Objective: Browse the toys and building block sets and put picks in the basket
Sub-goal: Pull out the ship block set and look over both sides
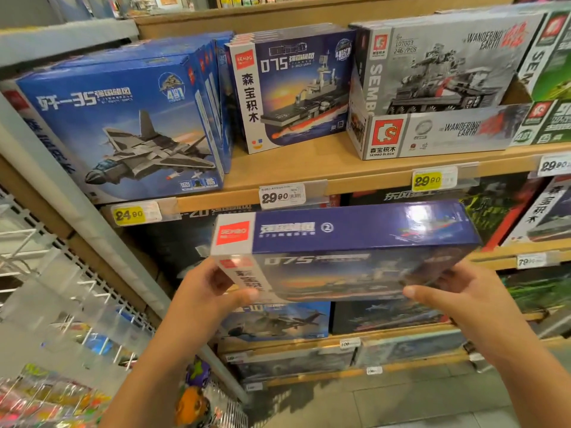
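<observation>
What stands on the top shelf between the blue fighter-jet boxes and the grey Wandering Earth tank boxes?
In the head view, a row of 075 warship boxes stands between the fighter-jet boxes and the tank boxes.

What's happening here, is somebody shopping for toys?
Yes. A person stands at a store shelf of building block sets and holds a blue 075 ship box with both hands, the left hand on its left end and the right hand on its right end. The box is tilted, its top side towards the camera. More 075 boxes stand on the shelf above, beside jet sets and tank sets. No basket is clearly in view.
</observation>
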